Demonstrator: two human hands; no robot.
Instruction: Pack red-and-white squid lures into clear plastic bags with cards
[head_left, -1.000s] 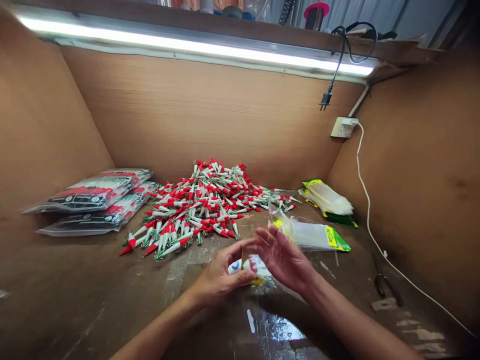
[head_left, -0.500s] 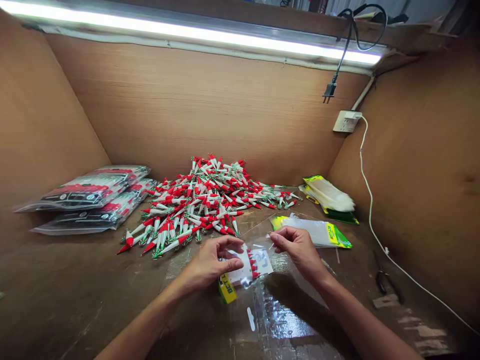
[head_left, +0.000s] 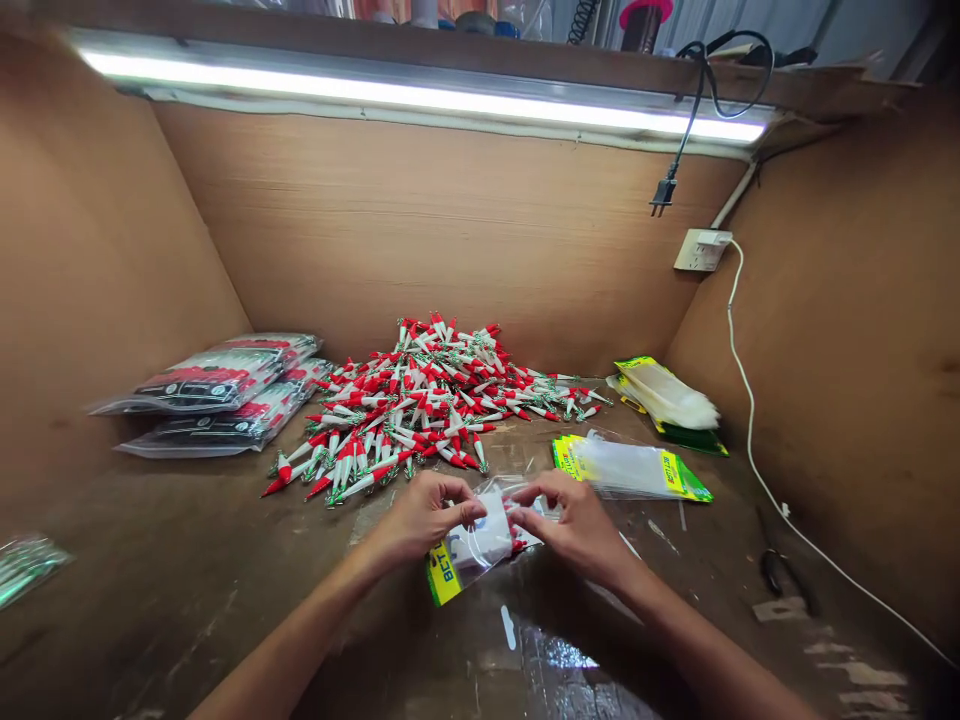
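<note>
Between my hands is a clear plastic bag [head_left: 474,572] with a yellow-green printed header at its lower left. Inside it shows a white card [head_left: 491,530], with red-tipped squid lures [head_left: 519,545] along its right side. My left hand [head_left: 435,515] pinches the bag's upper left part between thumb and fingers. My right hand [head_left: 574,522] is closed on the right end of the same bag, its fingertips at the card's edge. Those fingers partly cover the lures. Behind the hands lies a large pile of red-and-white squid lures [head_left: 420,390] with green hooks.
Filled bags [head_left: 217,385] are stacked at the left. Flat header bags [head_left: 630,468] lie behind my right hand, and another stack [head_left: 667,395] sits farther back. Dark-handled pliers [head_left: 776,570] rest at the right near a white cable [head_left: 742,370]. A black plug [head_left: 661,192] hangs above.
My right hand has moved left, from the bag's outstretched clear end onto the card's right side. That clear end is now gathered in. The camera view has shifted slightly.
</note>
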